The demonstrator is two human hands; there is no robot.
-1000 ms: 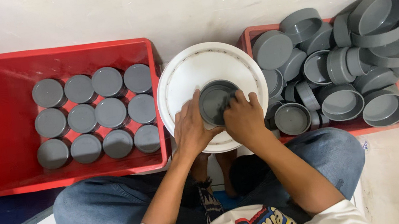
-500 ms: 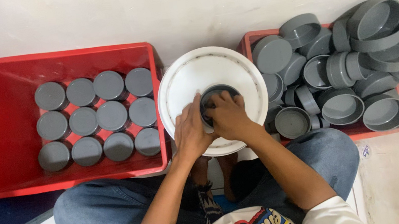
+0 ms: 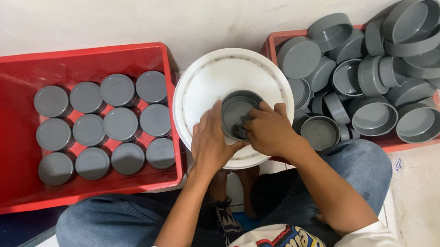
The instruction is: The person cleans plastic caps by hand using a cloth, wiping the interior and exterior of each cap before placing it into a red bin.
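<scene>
Resting between both hands: grey cap.

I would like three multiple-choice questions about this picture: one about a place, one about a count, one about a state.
1. Where does the grey cap that both hands work on sit?
A. in the left red crate
B. on the white lid
C. on the floor tiles

2. How many caps stand in the left red crate?
A. 12
B. 9
C. 16

3. How do the caps in the right crate lie?
A. in neat rows
B. in a loose heap
C. stacked in one column

Answers: 1 B, the left hand and right hand hold it over the white lid; 2 A, three rows of four; 3 B, they tilt and overlap.
</scene>
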